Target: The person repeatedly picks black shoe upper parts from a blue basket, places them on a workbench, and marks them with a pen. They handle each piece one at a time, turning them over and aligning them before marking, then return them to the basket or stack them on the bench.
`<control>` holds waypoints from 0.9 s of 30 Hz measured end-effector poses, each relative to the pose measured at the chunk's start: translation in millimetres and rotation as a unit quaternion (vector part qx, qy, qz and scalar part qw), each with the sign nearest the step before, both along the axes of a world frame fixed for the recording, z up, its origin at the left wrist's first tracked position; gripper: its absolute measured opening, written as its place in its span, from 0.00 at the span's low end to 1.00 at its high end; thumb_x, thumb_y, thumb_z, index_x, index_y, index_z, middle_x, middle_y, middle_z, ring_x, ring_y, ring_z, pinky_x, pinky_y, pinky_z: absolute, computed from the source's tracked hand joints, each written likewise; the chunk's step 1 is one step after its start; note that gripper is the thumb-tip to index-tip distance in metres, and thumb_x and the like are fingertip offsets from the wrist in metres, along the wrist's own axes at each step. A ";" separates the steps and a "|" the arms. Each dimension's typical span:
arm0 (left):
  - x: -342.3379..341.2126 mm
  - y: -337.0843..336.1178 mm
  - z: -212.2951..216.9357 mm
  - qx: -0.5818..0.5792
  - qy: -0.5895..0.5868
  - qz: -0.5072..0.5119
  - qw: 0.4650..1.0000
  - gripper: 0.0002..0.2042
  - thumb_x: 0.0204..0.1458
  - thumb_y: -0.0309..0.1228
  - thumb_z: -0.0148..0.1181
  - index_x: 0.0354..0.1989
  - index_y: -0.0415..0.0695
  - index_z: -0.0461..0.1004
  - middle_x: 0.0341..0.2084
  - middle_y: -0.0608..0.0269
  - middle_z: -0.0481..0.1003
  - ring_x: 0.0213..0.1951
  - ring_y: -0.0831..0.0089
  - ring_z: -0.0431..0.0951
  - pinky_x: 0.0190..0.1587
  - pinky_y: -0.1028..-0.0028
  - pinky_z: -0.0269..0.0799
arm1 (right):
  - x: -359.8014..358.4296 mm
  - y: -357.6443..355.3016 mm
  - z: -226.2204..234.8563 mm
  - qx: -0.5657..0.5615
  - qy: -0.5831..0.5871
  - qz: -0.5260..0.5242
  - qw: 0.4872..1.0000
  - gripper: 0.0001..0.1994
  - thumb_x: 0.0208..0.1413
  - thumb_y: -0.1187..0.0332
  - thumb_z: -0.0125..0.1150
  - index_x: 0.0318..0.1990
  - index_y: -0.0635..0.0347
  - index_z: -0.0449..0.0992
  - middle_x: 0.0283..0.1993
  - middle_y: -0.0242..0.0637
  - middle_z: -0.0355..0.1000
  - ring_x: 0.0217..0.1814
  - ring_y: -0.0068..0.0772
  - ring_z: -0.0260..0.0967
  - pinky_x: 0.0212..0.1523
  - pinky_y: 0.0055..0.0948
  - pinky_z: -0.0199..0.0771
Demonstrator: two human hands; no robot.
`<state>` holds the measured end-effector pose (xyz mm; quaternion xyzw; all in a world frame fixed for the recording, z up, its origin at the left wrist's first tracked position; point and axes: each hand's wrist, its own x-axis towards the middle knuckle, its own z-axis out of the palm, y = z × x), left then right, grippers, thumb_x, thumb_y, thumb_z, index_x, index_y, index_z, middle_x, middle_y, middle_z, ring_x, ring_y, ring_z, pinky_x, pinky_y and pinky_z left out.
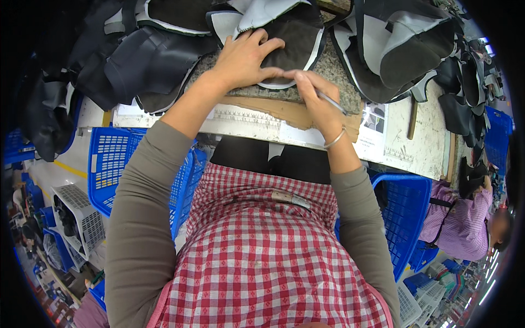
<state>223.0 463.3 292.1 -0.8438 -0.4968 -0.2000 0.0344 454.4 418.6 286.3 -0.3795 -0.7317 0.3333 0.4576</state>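
From the head view, the left hand (243, 57) lies spread flat on a dark fabric piece (290, 44) with a white edge, resting on the speckled surface (339, 68). The right hand (317, 101) pinches a thin silver pen (332, 101), fingertips touching the piece's near edge.

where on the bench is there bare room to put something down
Bare bench top shows right of the right hand, between the photo sheet and the wooden stick. Crowded: dark fabric pieces cover the back around the left hand.

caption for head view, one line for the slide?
Left hand presses dark fabric piece flat; right hand marks its edge with silver pen.
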 end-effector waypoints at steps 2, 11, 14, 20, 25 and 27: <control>9.8 3.5 -8.1 0.009 -0.044 0.025 0.999 0.20 0.54 0.47 0.67 0.52 0.53 0.76 0.47 0.59 0.74 0.51 0.57 0.77 0.48 0.57 0.76 | -9.9 1.8 -4.9 -0.159 0.024 -0.057 0.985 0.08 0.65 0.65 0.64 0.43 0.60 0.80 0.29 0.27 0.73 0.33 0.14 0.67 0.34 0.22 0.69; 15.1 22.0 -17.3 0.027 -0.069 0.050 0.996 0.12 0.60 0.37 0.61 0.42 0.40 0.74 0.41 0.52 0.80 0.42 0.50 0.82 0.42 0.54 0.78 | -13.9 0.9 -10.5 -0.095 0.037 -0.098 0.990 0.14 0.62 0.67 0.69 0.29 0.61 0.71 0.25 0.24 0.69 0.28 0.13 0.61 0.29 0.19 0.62; 15.0 20.7 -15.2 0.003 -0.072 0.051 0.996 0.13 0.61 0.37 0.60 0.42 0.38 0.75 0.43 0.48 0.81 0.42 0.49 0.83 0.44 0.53 0.79 | -18.7 4.6 -14.6 -0.054 -0.010 -0.129 0.990 0.14 0.62 0.64 0.69 0.30 0.63 0.72 0.24 0.31 0.75 0.26 0.16 0.66 0.28 0.23 0.68; 17.4 19.3 -14.3 0.000 -0.078 0.068 0.995 0.13 0.61 0.38 0.59 0.42 0.39 0.75 0.44 0.50 0.80 0.44 0.50 0.82 0.45 0.54 0.78 | -17.1 7.6 -18.9 -0.057 0.000 -0.091 0.994 0.15 0.62 0.63 0.70 0.30 0.62 0.73 0.23 0.30 0.74 0.25 0.17 0.66 0.27 0.24 0.68; 16.6 17.8 -18.2 0.000 -0.093 0.064 0.994 0.13 0.61 0.39 0.60 0.41 0.41 0.76 0.43 0.51 0.81 0.43 0.50 0.82 0.45 0.54 0.78 | -14.6 7.5 -20.8 -0.050 0.022 -0.083 0.995 0.14 0.63 0.64 0.68 0.31 0.61 0.73 0.24 0.27 0.72 0.25 0.16 0.64 0.26 0.22 0.65; 11.8 16.1 -22.6 0.006 -0.157 0.052 0.986 0.13 0.61 0.39 0.61 0.41 0.40 0.76 0.38 0.54 0.80 0.41 0.53 0.82 0.43 0.58 0.76 | -6.9 4.9 -17.4 -0.109 0.133 -0.066 0.983 0.11 0.65 0.64 0.66 0.34 0.59 0.73 0.25 0.25 0.69 0.26 0.15 0.62 0.27 0.21 0.64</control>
